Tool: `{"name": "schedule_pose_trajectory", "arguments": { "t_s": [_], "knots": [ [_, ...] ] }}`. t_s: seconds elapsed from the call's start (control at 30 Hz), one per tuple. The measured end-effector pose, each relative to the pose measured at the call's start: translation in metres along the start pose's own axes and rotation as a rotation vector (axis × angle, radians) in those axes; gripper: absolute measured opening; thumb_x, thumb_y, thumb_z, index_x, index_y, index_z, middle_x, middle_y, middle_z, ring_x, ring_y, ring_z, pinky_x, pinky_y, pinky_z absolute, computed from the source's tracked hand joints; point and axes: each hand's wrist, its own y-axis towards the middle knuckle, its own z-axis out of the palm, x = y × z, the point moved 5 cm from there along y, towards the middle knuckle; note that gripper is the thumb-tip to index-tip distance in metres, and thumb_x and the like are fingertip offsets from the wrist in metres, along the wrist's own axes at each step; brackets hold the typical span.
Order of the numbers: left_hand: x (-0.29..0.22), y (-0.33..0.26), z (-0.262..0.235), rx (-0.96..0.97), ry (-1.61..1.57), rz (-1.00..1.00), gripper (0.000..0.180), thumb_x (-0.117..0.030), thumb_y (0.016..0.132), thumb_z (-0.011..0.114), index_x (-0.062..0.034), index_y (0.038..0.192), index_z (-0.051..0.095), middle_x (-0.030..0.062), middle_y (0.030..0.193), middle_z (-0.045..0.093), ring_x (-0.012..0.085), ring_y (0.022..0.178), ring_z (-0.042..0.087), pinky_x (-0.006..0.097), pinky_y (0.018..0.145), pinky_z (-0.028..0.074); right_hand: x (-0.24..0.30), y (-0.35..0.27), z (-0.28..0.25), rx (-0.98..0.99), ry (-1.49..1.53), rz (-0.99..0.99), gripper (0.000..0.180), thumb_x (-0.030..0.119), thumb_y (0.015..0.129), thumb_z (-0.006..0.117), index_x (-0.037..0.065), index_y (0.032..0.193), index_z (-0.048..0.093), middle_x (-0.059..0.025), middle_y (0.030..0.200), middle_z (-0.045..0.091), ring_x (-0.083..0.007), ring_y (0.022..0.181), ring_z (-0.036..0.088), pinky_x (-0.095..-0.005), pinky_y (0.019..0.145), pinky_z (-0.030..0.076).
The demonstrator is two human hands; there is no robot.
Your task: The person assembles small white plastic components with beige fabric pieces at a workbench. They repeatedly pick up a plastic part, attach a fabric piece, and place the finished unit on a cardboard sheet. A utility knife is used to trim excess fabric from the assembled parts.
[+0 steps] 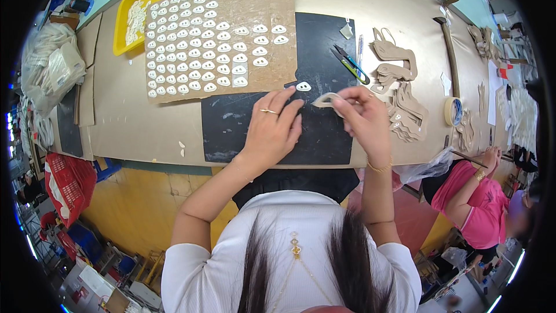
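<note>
My right hand (pixel 364 117) pinches a small beige cut-out piece (pixel 322 103), thin and pointed at one end, above the black mat (pixel 243 139). My left hand (pixel 272 127) rests on the mat with its fingers apart and nothing held in it. Just beyond those fingertips lies a small white rounded-triangle piece with two dark holes (pixel 303 86). Many pieces of the same kind sit in rows on a brown cardboard sheet (pixel 279 0), whose near edge overlaps the mat.
Green-handled thread snips (pixel 352 66) and a pen (pixel 360 52) lie right of centre. Flat beige cut-outs (pixel 408 104) are piled further right, near a tape roll (pixel 453 110) and a hammer (pixel 449 52). A yellow tray (pixel 120 29) holds white pieces. A co-worker (pixel 478 203) is at the right.
</note>
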Motion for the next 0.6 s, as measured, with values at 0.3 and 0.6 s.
{"name": "schedule_pose_trajectory", "arguments": {
  "t_s": [0.3, 0.6],
  "knots": [
    [0.012, -0.006, 0.001, -0.04, 0.009, -0.053, 0.042, -0.003, 0.082, 0.072, -0.0052, 0.123, 0.064, 0.0128, 0.131, 0.058, 0.0347, 0.119, 0.054, 0.046, 0.103, 0.043, -0.017, 0.038, 0.036, -0.03, -0.245, -0.086, 0.02, 0.017, 0.093, 0.075, -0.001, 0.089, 0.067, -0.0002, 0.07, 0.065, -0.0026, 0.052, 0.052, -0.0194, 0.045, 0.041],
    [0.015, -0.002, 0.006, 0.019, 0.102, -0.031, 0.055, -0.002, 0.076, 0.071, -0.0095, 0.13, 0.066, 0.0139, 0.124, 0.058, 0.0342, 0.114, 0.053, 0.046, 0.098, 0.043, -0.02, 0.041, 0.037, -0.066, -0.32, -0.088, 0.022, 0.019, 0.089, 0.075, -0.002, 0.088, 0.07, -0.0135, 0.072, 0.072, -0.0186, 0.06, 0.068, -0.031, 0.058, 0.052]
  ]
}}
